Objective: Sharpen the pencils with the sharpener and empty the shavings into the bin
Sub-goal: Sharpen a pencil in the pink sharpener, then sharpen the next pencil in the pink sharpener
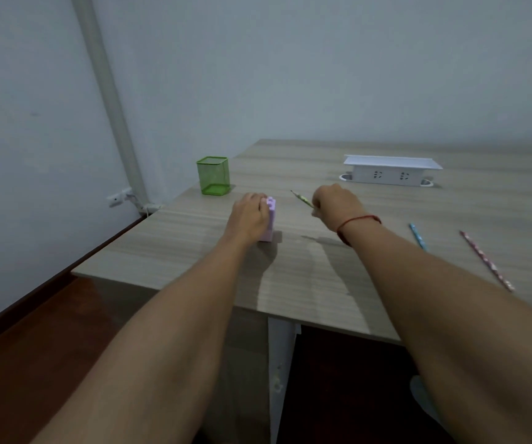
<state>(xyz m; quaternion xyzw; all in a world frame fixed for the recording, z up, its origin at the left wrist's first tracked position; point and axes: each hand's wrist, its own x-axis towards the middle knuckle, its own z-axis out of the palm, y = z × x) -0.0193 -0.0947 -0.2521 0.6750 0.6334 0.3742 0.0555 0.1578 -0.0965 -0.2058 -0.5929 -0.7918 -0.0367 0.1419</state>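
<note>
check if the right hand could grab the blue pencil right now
Likely within reach, but not free: the right hand already grips a green pencil. The blue pencil lies uncovered on the table beside that forearm.

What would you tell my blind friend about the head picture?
A left hand grips a purple sharpener on a table while the right hand holds a green pencil. A green bin stands behind; a blue pencil and a pink pencil lie at right.

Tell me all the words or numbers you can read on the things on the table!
No text can be read here.
White socket box: only plug holes, no label visible.
Purple sharpener: no print visible.
Blue pencil and pink pencil: patterned, marks too small to read.
</note>
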